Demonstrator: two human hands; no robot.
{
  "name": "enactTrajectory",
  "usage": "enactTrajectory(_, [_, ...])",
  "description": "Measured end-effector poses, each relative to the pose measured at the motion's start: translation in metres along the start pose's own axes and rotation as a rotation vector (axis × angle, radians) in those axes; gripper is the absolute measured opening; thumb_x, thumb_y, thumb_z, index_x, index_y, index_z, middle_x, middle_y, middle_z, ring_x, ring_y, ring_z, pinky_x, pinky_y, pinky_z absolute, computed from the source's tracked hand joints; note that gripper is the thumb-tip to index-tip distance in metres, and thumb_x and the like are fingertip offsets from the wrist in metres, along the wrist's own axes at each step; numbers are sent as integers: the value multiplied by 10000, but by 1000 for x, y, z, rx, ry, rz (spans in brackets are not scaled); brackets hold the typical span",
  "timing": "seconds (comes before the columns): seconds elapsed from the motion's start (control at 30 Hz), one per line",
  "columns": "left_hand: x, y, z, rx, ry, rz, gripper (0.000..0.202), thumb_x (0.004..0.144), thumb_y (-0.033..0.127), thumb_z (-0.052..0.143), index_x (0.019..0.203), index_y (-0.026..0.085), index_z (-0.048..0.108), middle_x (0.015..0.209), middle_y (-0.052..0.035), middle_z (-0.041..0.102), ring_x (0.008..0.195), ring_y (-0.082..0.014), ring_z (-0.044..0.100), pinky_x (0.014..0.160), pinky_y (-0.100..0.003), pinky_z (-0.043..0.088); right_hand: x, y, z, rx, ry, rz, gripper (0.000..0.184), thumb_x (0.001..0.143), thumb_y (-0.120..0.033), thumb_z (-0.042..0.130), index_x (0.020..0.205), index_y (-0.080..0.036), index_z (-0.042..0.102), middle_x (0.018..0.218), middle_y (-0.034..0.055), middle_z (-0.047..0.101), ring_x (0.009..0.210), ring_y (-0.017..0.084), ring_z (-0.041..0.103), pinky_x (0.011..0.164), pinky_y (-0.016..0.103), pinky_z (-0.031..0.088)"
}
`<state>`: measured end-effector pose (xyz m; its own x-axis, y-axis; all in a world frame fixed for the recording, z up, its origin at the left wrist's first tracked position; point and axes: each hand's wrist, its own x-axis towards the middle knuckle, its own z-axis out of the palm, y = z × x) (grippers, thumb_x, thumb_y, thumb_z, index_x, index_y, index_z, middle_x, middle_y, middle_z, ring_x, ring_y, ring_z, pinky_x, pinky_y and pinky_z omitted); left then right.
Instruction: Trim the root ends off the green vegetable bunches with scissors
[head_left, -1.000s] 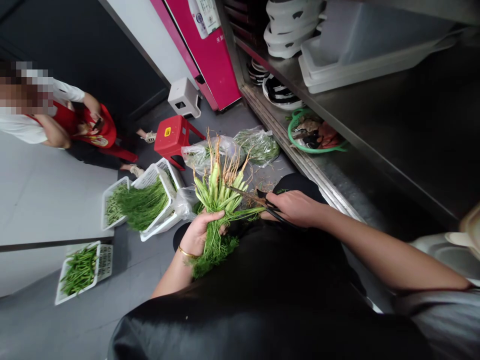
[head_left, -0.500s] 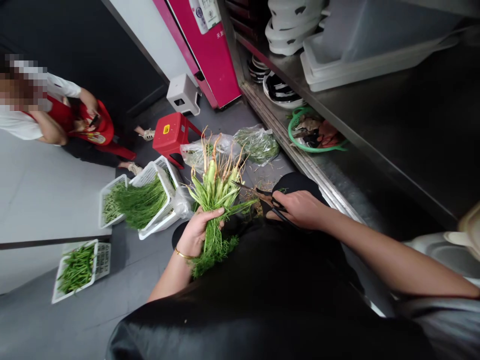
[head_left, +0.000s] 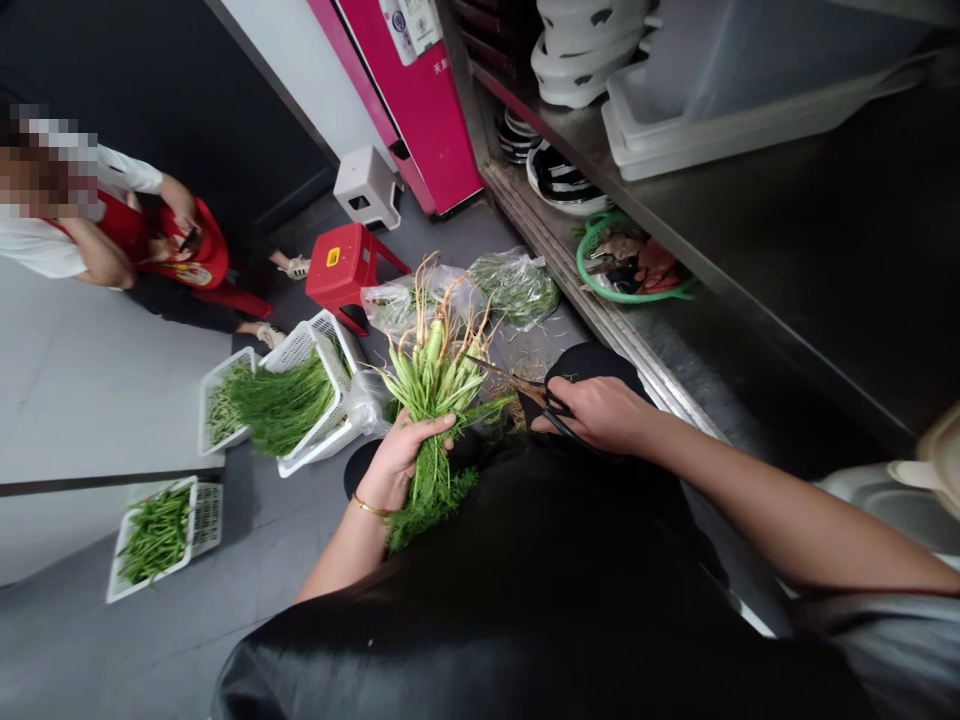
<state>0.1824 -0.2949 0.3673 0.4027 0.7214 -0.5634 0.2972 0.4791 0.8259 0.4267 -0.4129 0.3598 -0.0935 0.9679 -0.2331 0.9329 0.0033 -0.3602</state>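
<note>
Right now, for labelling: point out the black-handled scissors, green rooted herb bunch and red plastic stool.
Black-handled scissors (head_left: 514, 379), head view, blades.
Green rooted herb bunch (head_left: 435, 376), head view, stalks.
Red plastic stool (head_left: 341, 260), head view, seat.

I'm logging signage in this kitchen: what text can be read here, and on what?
White label on pink cabinet: print too small to read.
White characters on cabinet's side: blurred.
Yellow sticker on red stool: unreadable.
Print on red apron: blurred.
</note>
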Motion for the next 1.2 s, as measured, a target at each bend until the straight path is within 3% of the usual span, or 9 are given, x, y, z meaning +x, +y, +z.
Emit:
enactTrajectory(0.23, [2, -3, 3, 27, -21, 77, 262, 587, 233, 808, 746, 124, 630, 602, 2, 640, 449, -112, 566, 435, -239, 489, 5, -10, -5, -30, -10, -20, 627, 889, -688, 209, 1000, -150, 511, 810, 114, 705, 751, 271, 680, 575, 290, 343])
enactTrajectory(0.47, [4, -6, 3, 41, -45, 39, 236, 613, 252, 799, 703, 131, 618, 520, 5, 600, 418, -114, 544, 412, -230, 464, 7, -14, -2, -59, 5, 17, 654, 886, -694, 199, 999, -135, 518, 775, 121, 702, 745, 284, 683, 550, 285, 324])
enactTrajectory(0.7, [9, -7, -1, 45, -45, 63, 259, 620, 257, 791, 757, 129, 613, 557, 8, 602, 439, -111, 540, 412, -219, 435, -2, -8, -4, -24, 56, 86, 564, 911, -650, 230, 965, -161, 507, 806, 116, 707, 757, 266, 679, 566, 283, 314])
enactTrajectory(1.03, [13, -6, -4, 466, -71, 224, 288, 716, 343, 702, 558, 141, 572, 512, -7, 598, 467, -117, 525, 508, -233, 426, 3, -25, -17, -53, 33, 1, 625, 898, -677, 182, 976, -144, 499, 780, 126, 695, 726, 265, 672, 560, 282, 307])
enactTrajectory(1.2, [13, -6, -7, 463, -23, 204, 285, 711, 347, 705, 567, 138, 574, 510, -10, 598, 460, -117, 519, 498, -232, 414, -4, -18, -15, -44, 39, -7, 589, 899, -670, 229, 968, -159, 513, 772, 112, 702, 747, 264, 676, 566, 280, 311])
